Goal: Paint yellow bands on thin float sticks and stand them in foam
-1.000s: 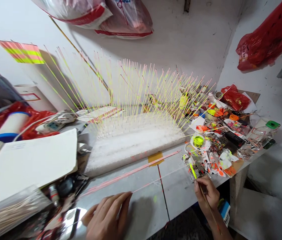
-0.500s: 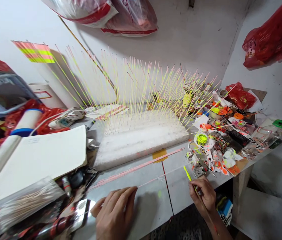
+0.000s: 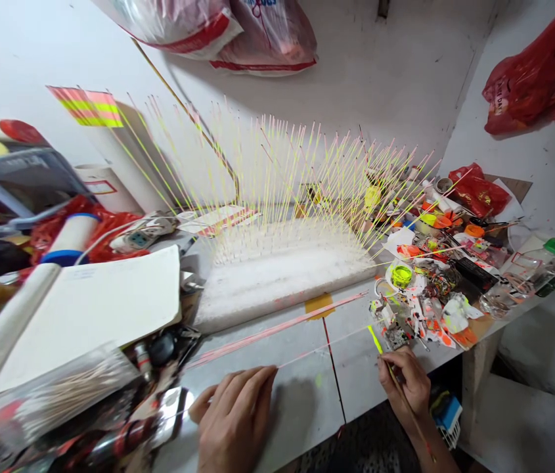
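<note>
My left hand (image 3: pixel 236 410) is closed on one end of a thin pale stick (image 3: pixel 312 350), which reaches out to the right above the table. In my right hand (image 3: pixel 406 381) is a thin paintbrush (image 3: pixel 411 412), its bristles loaded with fluorescent yellow. The brush tip is at the far end of the stick; whether they touch I cannot tell. Just beyond, a bundle of pink sticks (image 3: pixel 277 330) lies along the white foam block (image 3: pixel 282 289). Many thin sticks painted yellow and pink stand upright in that block. A round pot of yellow paint (image 3: pixel 400 274) sits behind my right hand.
Paint-stained scraps and pots crowd the table's right end, with a clear bottle (image 3: pixel 548 263) at its edge. At left lie an open notebook (image 3: pixel 110 309), a bag of cotton swabs (image 3: pixel 70 401) and a power strip (image 3: pixel 146 235). Plastic bags (image 3: pixel 277 33) hang above.
The whole view has shifted slightly, so things appear a little farther right. Both hands keep their hold, and the brush tip is now closer to the stick's far end.
</note>
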### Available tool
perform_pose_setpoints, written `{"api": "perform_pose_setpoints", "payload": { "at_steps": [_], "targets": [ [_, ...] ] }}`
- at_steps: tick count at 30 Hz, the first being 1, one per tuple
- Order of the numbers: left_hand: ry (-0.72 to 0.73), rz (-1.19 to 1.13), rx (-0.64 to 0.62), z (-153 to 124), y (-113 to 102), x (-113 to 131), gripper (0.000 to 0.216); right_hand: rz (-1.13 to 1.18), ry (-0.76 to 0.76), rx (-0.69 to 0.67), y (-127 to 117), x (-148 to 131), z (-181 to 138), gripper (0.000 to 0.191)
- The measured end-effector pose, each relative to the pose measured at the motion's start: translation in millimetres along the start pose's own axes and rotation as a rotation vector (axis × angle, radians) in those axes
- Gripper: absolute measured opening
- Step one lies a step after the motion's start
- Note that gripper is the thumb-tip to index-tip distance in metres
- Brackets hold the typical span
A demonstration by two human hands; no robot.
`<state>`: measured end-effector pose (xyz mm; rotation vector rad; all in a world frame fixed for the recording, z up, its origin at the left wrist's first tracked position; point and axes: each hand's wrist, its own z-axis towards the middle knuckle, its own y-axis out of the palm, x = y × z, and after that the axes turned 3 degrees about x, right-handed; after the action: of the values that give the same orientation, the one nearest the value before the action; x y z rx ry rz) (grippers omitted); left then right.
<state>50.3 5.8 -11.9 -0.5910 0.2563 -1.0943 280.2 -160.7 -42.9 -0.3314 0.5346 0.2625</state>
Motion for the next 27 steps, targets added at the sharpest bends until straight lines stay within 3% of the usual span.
{"api": "perform_pose_setpoints", "payload": {
  "at_steps": [17,27],
  "targets": [
    [-0.065,-0.030,0.061,3,0,9,0.014,0.092,-0.073,-0.030,13,-21,-3,0.016],
    [-0.079,-0.036,0.081,4,1,13,0.015,0.058,-0.080,-0.065,14,-19,-2,0.014]
  ]
}}
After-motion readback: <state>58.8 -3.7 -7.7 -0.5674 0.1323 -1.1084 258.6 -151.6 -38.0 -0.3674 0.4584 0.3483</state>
